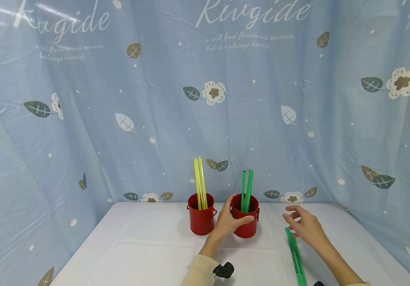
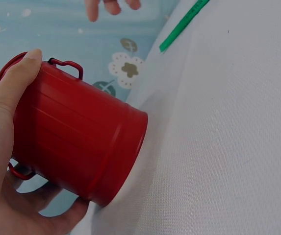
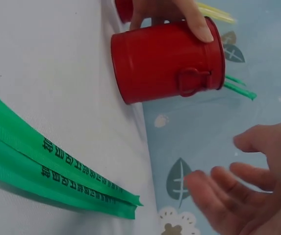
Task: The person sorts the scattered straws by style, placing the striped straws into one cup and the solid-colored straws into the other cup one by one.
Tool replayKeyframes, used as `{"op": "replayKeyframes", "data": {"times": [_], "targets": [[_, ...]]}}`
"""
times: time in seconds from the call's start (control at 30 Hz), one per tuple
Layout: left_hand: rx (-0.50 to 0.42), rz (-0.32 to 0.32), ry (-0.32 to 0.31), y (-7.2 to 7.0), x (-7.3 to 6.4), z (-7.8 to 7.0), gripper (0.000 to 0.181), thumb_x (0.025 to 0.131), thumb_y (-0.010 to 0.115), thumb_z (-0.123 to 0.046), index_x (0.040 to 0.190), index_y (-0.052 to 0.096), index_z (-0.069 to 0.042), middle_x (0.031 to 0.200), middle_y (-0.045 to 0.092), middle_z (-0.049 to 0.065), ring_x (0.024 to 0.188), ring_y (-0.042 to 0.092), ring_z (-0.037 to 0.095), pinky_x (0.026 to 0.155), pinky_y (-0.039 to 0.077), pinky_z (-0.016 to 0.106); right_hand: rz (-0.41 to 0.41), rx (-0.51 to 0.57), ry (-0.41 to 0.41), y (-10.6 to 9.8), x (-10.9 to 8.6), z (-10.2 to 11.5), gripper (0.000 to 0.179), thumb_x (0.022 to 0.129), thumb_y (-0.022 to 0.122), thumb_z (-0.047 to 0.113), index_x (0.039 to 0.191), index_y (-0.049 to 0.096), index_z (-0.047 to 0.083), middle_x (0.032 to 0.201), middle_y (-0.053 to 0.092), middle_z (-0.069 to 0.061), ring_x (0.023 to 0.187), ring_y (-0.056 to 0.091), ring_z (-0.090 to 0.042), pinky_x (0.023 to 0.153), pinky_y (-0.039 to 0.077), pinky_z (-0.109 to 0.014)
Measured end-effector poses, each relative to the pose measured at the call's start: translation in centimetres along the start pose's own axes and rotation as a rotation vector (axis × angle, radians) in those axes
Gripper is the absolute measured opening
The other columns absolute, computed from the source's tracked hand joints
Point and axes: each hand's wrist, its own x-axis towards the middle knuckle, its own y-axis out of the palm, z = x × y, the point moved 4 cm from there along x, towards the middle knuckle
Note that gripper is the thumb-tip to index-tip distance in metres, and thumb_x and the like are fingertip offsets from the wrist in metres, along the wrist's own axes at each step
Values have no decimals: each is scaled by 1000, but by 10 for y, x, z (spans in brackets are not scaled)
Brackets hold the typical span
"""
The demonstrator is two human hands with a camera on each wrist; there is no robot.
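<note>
My left hand [image 1: 224, 222] holds a small red metal bucket [image 1: 247, 229], thumb at the near side of its rim and fingers round the far side. Two green sticks [image 1: 248, 190] stand up out of this bucket, leaning slightly. In the left wrist view the bucket's wire handle [image 2: 71, 66] loops out near the thumb. To the right, my right hand [image 1: 308, 227] hovers with loosely bent fingers and nothing in them. Beneath it, long green strips [image 3: 66, 166] printed with black characters lie side by side on the table.
Left of the held bucket stands a second red bucket [image 1: 200, 223], with several yellow sticks [image 1: 200, 182] upright in it. A white cloth covers the table [image 1: 147, 246]. Behind the buckets, a blue patterned curtain [image 1: 162, 119] hangs along the table's back edge.
</note>
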Motion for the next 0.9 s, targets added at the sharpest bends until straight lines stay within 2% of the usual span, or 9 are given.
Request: {"op": "replayKeyframes", "data": {"times": [0.2,0.47,0.57,0.8,0.9], "targets": [[14,-4,7,1,2,4,87,70,72,-48,140,23,-32,134,42,-10,124,42,19,86,51,39,122,-61,84,3,-2,-8,67,81,58,52,125,46,4,95,62,-11,66,63,-16,51,53,-28],[12,-6,-2,1,1,4,86,70,72,-47,140,23,-34,133,42,-11,124,42,19,86,51,40,258,-147,197,11,-4,-20,79,75,63,55,127,44,-1,87,60,-7,59,58,-13,49,52,-27],[12,-6,6,0,-1,-1,86,71,72,-45,140,23,-31,134,42,-8,124,42,22,86,51,41,281,-157,223,13,-6,-21,75,76,66,50,127,44,0,86,59,-7,60,58,-13,49,52,-27],[-27,17,2,-5,-11,-26,83,73,74,-34,140,26,-25,136,42,4,124,42,27,87,50,44,318,-172,224,17,-11,-21,75,73,70,45,124,44,-3,83,57,-7,61,56,-15,49,52,-28],[-26,18,-3,-6,-12,-26,82,73,74,-34,139,26,-26,136,42,5,124,42,28,87,50,44,317,-177,216,20,-12,-23,73,72,73,40,123,45,-3,81,56,-7,60,55,-15,48,51,-27]]}}
